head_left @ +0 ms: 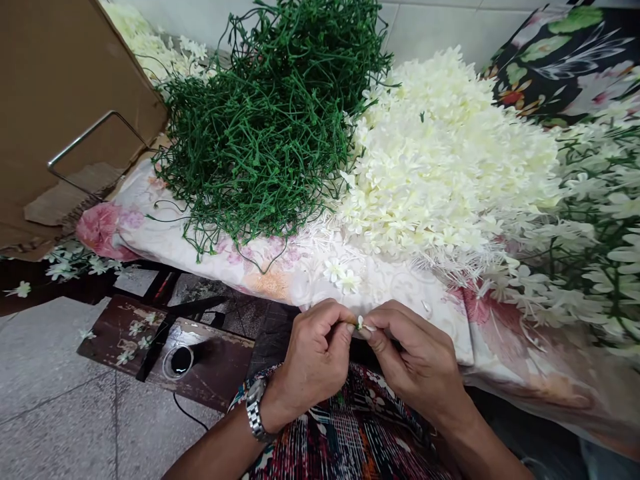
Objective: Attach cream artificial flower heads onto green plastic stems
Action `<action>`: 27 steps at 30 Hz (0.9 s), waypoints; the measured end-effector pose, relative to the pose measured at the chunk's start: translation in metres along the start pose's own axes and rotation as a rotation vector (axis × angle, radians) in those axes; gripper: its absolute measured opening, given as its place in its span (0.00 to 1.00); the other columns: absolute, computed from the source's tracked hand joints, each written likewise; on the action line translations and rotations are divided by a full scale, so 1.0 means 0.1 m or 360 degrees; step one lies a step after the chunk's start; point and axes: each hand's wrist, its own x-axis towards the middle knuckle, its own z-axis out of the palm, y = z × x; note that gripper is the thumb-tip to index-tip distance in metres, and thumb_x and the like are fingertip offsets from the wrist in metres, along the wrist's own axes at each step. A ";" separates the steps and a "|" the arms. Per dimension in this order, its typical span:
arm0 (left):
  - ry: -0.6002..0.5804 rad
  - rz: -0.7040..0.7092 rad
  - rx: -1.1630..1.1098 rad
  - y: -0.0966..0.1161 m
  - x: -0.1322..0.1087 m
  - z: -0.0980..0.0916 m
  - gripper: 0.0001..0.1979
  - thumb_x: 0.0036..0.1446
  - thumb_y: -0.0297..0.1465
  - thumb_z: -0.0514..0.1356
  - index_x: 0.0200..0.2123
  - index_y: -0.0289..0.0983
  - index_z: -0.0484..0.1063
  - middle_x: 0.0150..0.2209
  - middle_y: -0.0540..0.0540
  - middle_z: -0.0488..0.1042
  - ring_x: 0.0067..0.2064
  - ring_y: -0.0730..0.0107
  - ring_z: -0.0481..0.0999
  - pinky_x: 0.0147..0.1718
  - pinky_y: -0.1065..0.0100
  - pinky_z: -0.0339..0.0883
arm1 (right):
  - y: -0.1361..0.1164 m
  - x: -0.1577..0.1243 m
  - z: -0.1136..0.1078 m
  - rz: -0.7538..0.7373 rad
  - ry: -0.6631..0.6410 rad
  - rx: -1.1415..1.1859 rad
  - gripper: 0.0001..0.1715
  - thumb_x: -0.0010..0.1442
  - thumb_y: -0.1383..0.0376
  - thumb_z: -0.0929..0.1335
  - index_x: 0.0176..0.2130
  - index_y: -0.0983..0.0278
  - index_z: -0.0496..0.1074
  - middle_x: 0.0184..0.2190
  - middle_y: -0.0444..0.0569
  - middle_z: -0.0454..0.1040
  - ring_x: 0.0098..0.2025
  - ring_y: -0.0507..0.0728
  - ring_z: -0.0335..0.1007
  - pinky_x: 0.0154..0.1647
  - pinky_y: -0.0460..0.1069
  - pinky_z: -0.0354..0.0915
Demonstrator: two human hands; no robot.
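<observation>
Just over the padded edge, my left hand [320, 347] and my right hand [415, 357] meet fingertip to fingertip, both pinched. Between them shows a small white artificial flower [362, 324] with a bit of green stem at its base. The right thumb and forefinger grip the petal side; the left ones close on the green stem side, most of which my fingers hide. Two or so loose white blossoms [345, 275] lie on the floral cloth [320, 267] beyond my hands. Farther off is a tangled heap of green plastic stems [265, 127], and to its right a large pile of cream-white petals [450, 153].
Finished-looking white sprays with green stems [620, 247] crowd the right side. A cardboard box [70, 100] with a metal wire handle [83, 140] stands left. Below it, a dark wooden stool [220, 363] holds a small cup of dark liquid [180, 361]. A tiled wall rises behind.
</observation>
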 end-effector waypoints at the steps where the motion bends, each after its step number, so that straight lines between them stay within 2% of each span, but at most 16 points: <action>1: 0.0000 -0.0002 -0.0003 0.00 0.00 0.01 0.09 0.53 0.21 0.53 0.23 0.36 0.65 0.21 0.52 0.65 0.24 0.74 0.64 0.25 0.73 0.57 | 0.00 0.00 0.00 0.0005 -0.0002 0.0002 0.07 0.58 0.73 0.63 0.30 0.65 0.67 0.22 0.44 0.66 0.24 0.49 0.62 0.23 0.44 0.62; 7: 0.0027 -0.0063 -0.0156 0.02 0.02 0.01 0.09 0.53 0.22 0.52 0.22 0.36 0.66 0.20 0.52 0.65 0.24 0.74 0.64 0.25 0.73 0.58 | 0.00 0.01 0.01 -0.0008 0.0038 0.0012 0.07 0.58 0.73 0.63 0.30 0.65 0.67 0.22 0.44 0.67 0.24 0.49 0.63 0.23 0.43 0.63; 13: -0.0036 -0.0483 -0.0767 0.02 0.02 0.00 0.07 0.52 0.30 0.58 0.24 0.35 0.69 0.21 0.51 0.67 0.25 0.74 0.64 0.26 0.73 0.60 | -0.04 0.03 -0.06 0.0006 -0.0016 0.0023 0.05 0.58 0.72 0.65 0.36 0.66 0.69 0.27 0.47 0.71 0.28 0.50 0.67 0.27 0.44 0.66; 18: 0.0046 -0.0645 -0.0966 -0.03 -0.01 0.00 0.08 0.49 0.33 0.62 0.24 0.35 0.69 0.20 0.54 0.63 0.21 0.78 0.57 0.20 0.75 0.53 | -0.05 0.03 -0.16 0.0094 -0.0168 0.0086 0.14 0.56 0.63 0.68 0.43 0.64 0.68 0.33 0.48 0.72 0.32 0.52 0.69 0.31 0.47 0.69; 20: 0.0052 -0.0662 -0.0987 -0.04 -0.02 -0.01 0.08 0.49 0.34 0.62 0.24 0.35 0.69 0.19 0.54 0.62 0.20 0.79 0.56 0.19 0.75 0.52 | -0.06 0.03 -0.20 0.0075 -0.0139 0.0077 0.17 0.56 0.61 0.69 0.45 0.63 0.67 0.33 0.48 0.72 0.32 0.52 0.69 0.31 0.47 0.69; 23: 0.0049 -0.0592 -0.0932 -0.02 -0.01 -0.03 0.08 0.50 0.33 0.61 0.24 0.35 0.69 0.18 0.55 0.61 0.19 0.79 0.55 0.19 0.75 0.52 | -0.07 0.03 -0.23 -0.0054 0.0000 0.0025 0.12 0.57 0.69 0.66 0.43 0.63 0.67 0.31 0.48 0.71 0.30 0.52 0.68 0.29 0.46 0.68; 27: 0.0026 -0.0450 -0.0742 0.06 0.00 -0.06 0.05 0.50 0.29 0.59 0.24 0.35 0.69 0.17 0.55 0.61 0.19 0.79 0.57 0.20 0.75 0.54 | -0.06 0.03 -0.18 -0.0220 0.0003 -0.0065 0.10 0.57 0.76 0.64 0.39 0.64 0.69 0.30 0.48 0.70 0.31 0.51 0.68 0.30 0.45 0.68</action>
